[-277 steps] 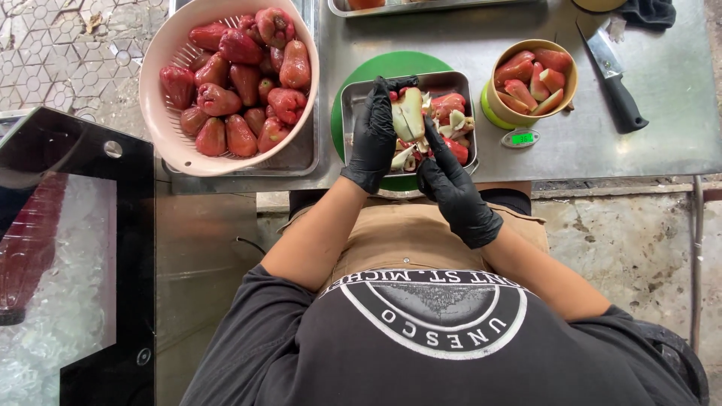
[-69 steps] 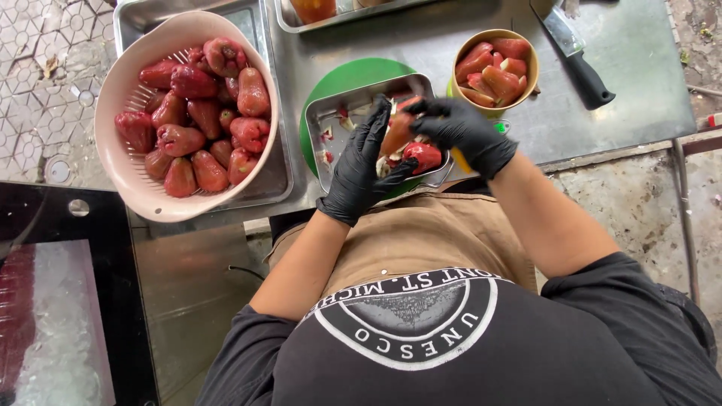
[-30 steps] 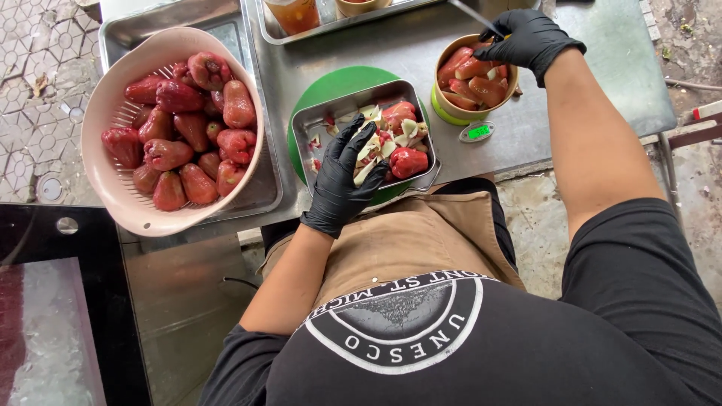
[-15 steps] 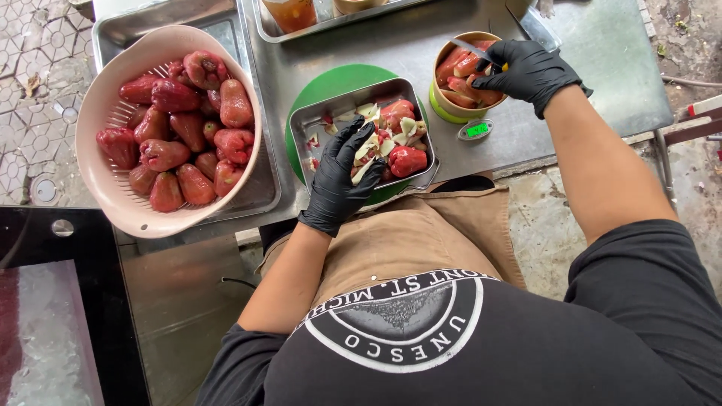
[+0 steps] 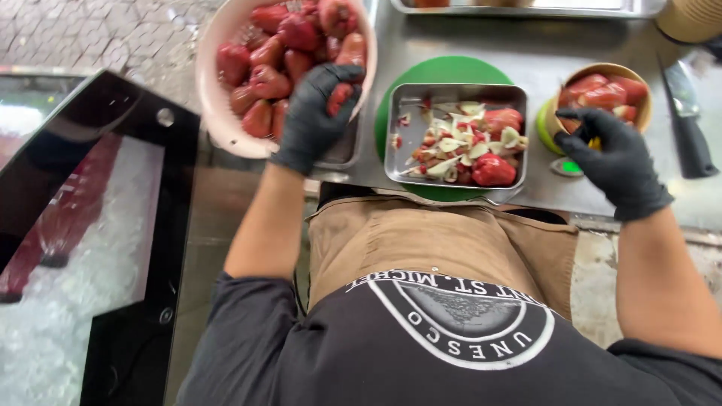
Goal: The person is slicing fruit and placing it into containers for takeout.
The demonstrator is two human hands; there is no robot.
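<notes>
Your left hand (image 5: 314,113), in a black glove, is reaching into the pink colander (image 5: 214,113) at the far left of the steel surface (image 5: 541,53). Its fingers are curled over a whole red fruit (image 5: 340,96) at the near rim; contact is evident, but whether the fruit is gripped or lifted cannot be told.

Your right hand (image 5: 615,158), also gloved, is loosely closed just in front of the tan paper cup (image 5: 638,113). A small yellow object (image 5: 594,141) shows between the fingers; what it is cannot be made out.

Work done, as judged from how things lie: the cup holds cut red pieces (image 5: 602,92) up to about its rim, and the metal tray (image 5: 397,128) on the green round board (image 5: 444,74) carries a heap of pale trimmings (image 5: 455,143) with two larger red portions.

Work outstanding: the colander is well stocked with whole fruit (image 5: 274,53), so most of the batch appears uncut. The fruit under your left hand has not yet left the colander.

A black-handled knife (image 5: 690,139) lies idle on the surface, right of the cup and apart from both hands.
</notes>
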